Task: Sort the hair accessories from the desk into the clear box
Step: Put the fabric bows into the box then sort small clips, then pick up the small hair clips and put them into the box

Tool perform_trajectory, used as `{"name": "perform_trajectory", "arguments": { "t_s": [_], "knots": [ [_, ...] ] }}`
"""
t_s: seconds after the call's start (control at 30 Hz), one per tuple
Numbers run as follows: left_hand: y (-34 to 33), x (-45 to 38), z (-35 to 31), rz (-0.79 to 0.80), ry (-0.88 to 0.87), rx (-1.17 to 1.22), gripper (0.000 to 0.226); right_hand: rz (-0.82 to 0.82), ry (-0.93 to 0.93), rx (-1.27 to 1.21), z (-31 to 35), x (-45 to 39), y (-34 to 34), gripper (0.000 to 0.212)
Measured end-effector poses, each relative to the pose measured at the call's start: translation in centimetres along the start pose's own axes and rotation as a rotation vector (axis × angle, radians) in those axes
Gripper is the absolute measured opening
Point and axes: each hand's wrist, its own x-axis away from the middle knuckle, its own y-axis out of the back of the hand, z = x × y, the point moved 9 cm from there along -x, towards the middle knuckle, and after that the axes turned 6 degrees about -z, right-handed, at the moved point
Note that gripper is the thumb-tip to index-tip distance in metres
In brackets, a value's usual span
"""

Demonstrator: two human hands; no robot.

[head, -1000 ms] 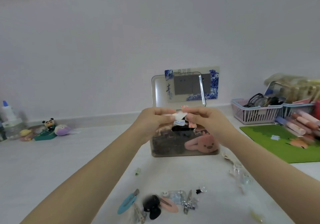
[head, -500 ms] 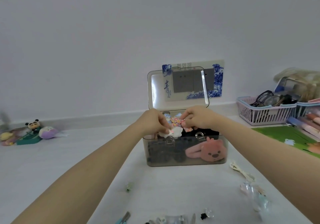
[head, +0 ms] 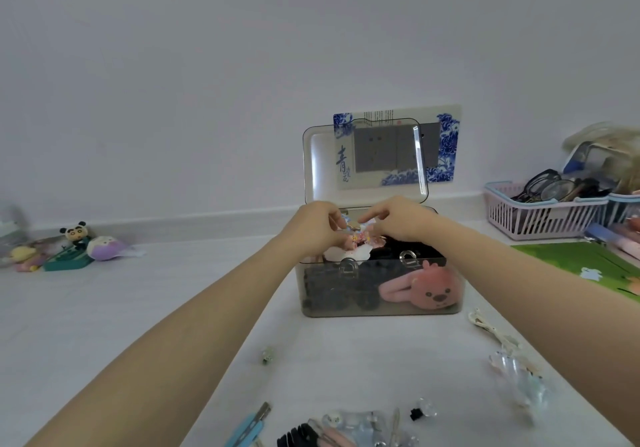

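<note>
Since a second ago both hands have dropped from above the clear box [head: 381,294] to its open top, carrying the small pink-and-white hair clips [head: 358,238] down with them. The left hand [head: 317,228] and right hand [head: 398,219] meet over the rim, fingers curled; the left pinches the clips, which sit just at the mouth of the box, above the white piece inside. The right hand's fingertips touch the same cluster, but whether they grip it cannot be told. The box already holds dark hair ties and a pink plush piece, lid upright. Judged about midway: a pile of clips [head: 346,427] at the near edge of the bench [head: 138,308], a clear claw clip [head: 519,379] and a small green clip [head: 266,355] wait outside.
</note>
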Motion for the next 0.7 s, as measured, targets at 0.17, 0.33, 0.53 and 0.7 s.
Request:
{"name": "perform_trajectory", "arguments": {
  "t_s": [0.17, 0.33, 0.53, 0.7],
  "knots": [
    [1.3, 3.2, -3.9, -0.111, -0.073, 0.081, 0.011, -0.208, 0.086, -0.012, 0.5, 4.8, 4.3, 0.019],
    [-2.2, 8.4, -9.2, 0.068, -0.218, 0.035, 0.011, -0.208, 0.047, 0.004, -1.6, 12.3, 6.1, 0.016],
    [-9.1, 11.8, -12.2, 0.349, -0.258, -0.03, 0.027, -0.034, -0.213, 0.126, -8.7, 17.3, 3.9, 0.02],
    [-12.0, 12.9, -13.4, 0.422, -0.225, -0.014, 0.045, -0.081, -0.337, 0.044, -11.2, 17.6, 3.2, 0.018]
  ]
}}
